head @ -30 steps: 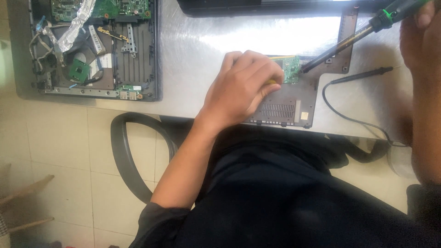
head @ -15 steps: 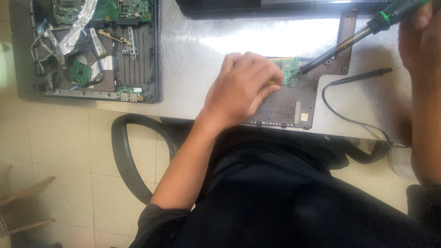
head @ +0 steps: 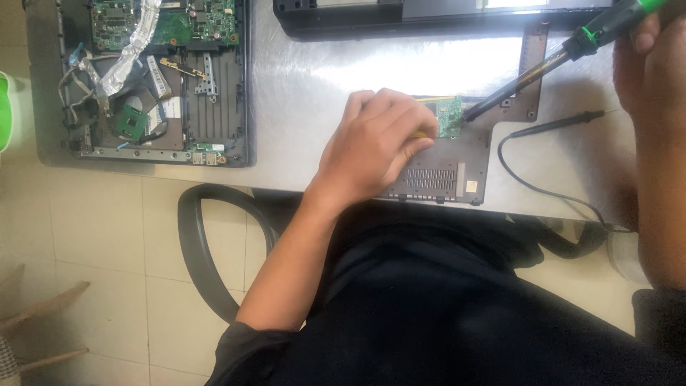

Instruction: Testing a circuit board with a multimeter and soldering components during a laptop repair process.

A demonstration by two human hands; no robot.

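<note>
my left hand [head: 375, 146] is clamped down on the small green circuit board [head: 450, 116]; right hand [head: 647, 64] grips the soldering iron [head: 550, 63], tip touching the board, I think; gutted laptop [head: 157, 78] sits well apart on the worktop [head: 314, 78]

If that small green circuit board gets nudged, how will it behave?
The small green circuit board looks thin and light, so it would probably slide on the smooth panel. The left hand seems to steady it. Likely stiff but fragile.

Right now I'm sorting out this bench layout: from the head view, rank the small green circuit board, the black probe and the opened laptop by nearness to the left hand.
1. Small green circuit board, at the left hand's fingertips.
2. Black probe, further right.
3. Opened laptop, far left on the table.
</note>
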